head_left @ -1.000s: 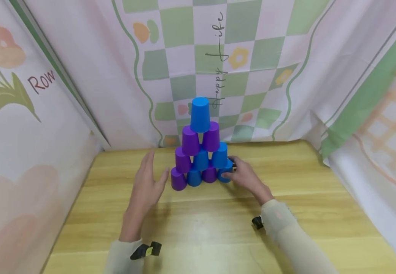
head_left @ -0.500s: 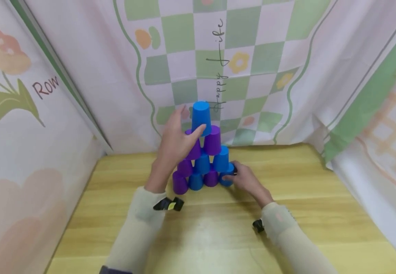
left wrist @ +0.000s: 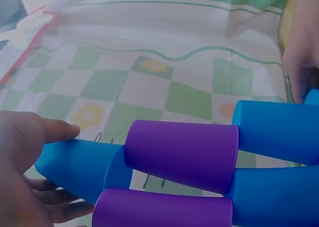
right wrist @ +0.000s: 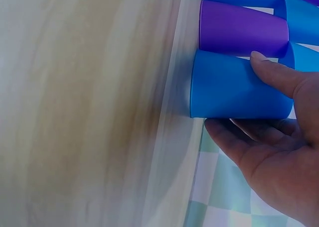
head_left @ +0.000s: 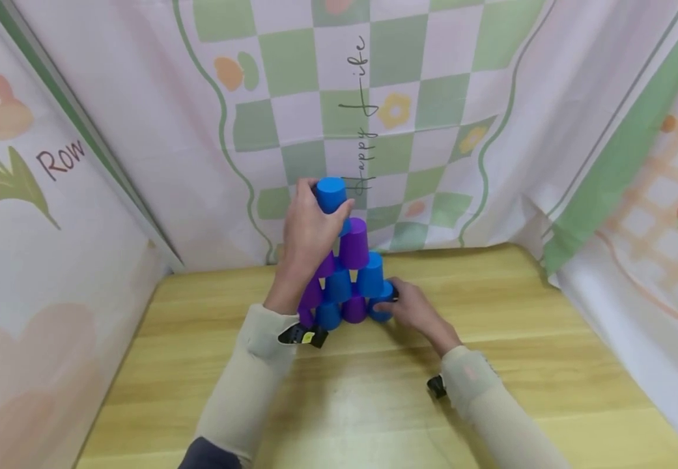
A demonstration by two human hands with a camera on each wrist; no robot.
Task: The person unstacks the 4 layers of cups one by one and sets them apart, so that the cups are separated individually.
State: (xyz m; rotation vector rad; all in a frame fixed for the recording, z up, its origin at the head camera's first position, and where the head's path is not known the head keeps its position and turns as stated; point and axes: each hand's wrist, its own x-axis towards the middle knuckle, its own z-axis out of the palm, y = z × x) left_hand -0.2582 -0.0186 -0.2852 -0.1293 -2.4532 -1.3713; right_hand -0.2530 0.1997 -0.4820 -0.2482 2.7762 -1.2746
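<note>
Blue and purple cups stand upside down in a pyramid on the table. My left hand [head_left: 309, 231] grips the topmost blue cup [head_left: 331, 195], thumb on the near side and fingers behind. In the left wrist view this cup [left wrist: 82, 167] tilts slightly, its rim touching a purple cup [left wrist: 182, 155] below. At the bottom row's right end, my right hand [head_left: 417, 307] holds a blue cup [right wrist: 239, 90] between thumb and fingers. A purple cup [right wrist: 241, 30] stands beside that one. My left hand and wrist partly hide the purple cups on the pyramid's left side.
Wood-grain table [head_left: 362, 404] extends in front of the pyramid and to both sides. A checkered curtain [head_left: 344, 117] hangs close behind the cups. Printed cloth [head_left: 40, 260] walls the left side, with another cloth [head_left: 655, 228] on the right.
From beside the pyramid's left, my left hand has risen and moved right to the topmost blue cup and taken hold of it. My right hand stays at the bottom right cup.
</note>
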